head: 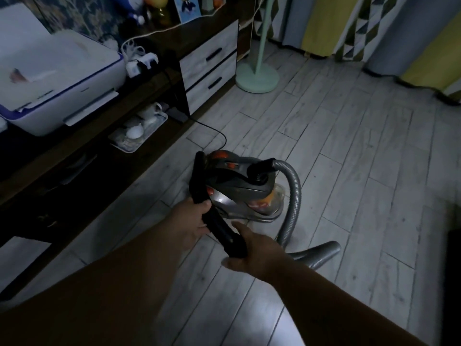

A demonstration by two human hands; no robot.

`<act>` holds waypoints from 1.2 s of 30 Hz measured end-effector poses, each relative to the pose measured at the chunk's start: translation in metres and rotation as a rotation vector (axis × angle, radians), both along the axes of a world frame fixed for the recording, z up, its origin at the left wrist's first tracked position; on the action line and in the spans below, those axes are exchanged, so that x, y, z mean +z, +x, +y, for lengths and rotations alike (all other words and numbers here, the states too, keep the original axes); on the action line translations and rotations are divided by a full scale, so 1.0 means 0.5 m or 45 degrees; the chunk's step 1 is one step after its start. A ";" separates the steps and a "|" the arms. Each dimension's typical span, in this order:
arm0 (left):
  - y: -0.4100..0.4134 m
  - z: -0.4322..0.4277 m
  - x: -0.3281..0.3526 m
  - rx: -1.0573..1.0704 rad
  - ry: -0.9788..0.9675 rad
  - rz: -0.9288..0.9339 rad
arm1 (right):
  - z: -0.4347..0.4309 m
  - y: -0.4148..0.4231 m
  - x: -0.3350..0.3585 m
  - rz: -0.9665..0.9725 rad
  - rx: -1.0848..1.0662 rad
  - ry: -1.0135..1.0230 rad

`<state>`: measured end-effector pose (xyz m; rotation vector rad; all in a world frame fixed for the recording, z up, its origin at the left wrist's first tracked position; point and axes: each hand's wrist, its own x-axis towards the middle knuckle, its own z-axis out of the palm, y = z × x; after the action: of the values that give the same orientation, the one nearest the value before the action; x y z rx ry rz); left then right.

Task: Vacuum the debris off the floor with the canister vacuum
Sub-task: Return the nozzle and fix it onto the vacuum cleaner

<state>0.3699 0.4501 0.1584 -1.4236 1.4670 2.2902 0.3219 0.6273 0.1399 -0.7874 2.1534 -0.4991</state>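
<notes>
A grey and black canister vacuum [239, 181] with orange buttons stands on the pale plank floor [349, 171] in the middle of the view. Its ribbed grey hose [294, 196] loops from the top down to the right and back toward me. Just in front of the canister I hold the black curved wand handle [217, 221] with both hands. My left hand [192, 221] grips its upper part, fingers wrapped round it. My right hand [252, 248] holds its lower end where the hose joins. No debris can be made out on the dim floor.
A dark cabinet [74, 171] runs along the left with a white printer [55, 81] on top and a tray of cups [139, 128] below. A black power cord [212, 131] crosses the floor. A mint lamp base [257, 76] and curtains [374, 33] stand beyond.
</notes>
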 end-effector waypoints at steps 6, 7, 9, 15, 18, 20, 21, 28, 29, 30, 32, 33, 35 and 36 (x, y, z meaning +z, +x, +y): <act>-0.012 -0.018 -0.062 0.050 0.074 -0.164 | 0.000 -0.007 -0.046 -0.040 0.064 0.073; -0.019 -0.016 -0.075 0.049 0.082 -0.186 | 0.001 -0.012 -0.059 -0.045 0.064 0.080; -0.037 -0.015 -0.103 0.030 0.090 -0.233 | 0.003 -0.028 -0.084 -0.060 0.065 0.101; -0.101 -0.003 -0.183 -0.062 0.053 -0.371 | 0.012 -0.082 -0.144 -0.059 0.043 0.186; -0.131 0.003 -0.215 -0.043 0.044 -0.405 | 0.015 -0.111 -0.171 -0.027 0.065 0.233; -0.147 0.009 -0.235 -0.016 0.083 -0.429 | 0.018 -0.127 -0.189 -0.016 0.067 0.269; -0.153 0.009 -0.244 -0.011 0.102 -0.437 | 0.018 -0.132 -0.199 -0.005 0.066 0.282; -0.201 0.000 -0.299 -0.032 0.176 -0.424 | 0.009 -0.158 -0.258 0.129 0.045 0.364; -0.208 -0.005 -0.305 -0.035 0.174 -0.417 | 0.005 -0.164 -0.265 0.150 0.038 0.361; -0.213 -0.013 -0.312 -0.037 0.171 -0.411 | -0.002 -0.169 -0.273 0.164 0.031 0.356; -0.221 -0.027 -0.325 -0.039 0.172 -0.423 | -0.017 -0.176 -0.285 0.197 0.036 0.364; -0.224 -0.034 -0.333 -0.045 0.172 -0.440 | -0.025 -0.176 -0.291 0.213 0.043 0.376; -0.224 -0.047 -0.350 -0.060 0.177 -0.468 | -0.035 -0.169 -0.306 0.225 0.048 0.391; -0.222 -0.052 -0.358 -0.076 0.188 -0.472 | -0.036 -0.163 -0.315 0.240 0.044 0.398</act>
<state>0.2589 0.4240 -0.0205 -1.6245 1.1886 1.9195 0.2402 0.6092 -0.0175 -0.7159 2.3111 -0.0665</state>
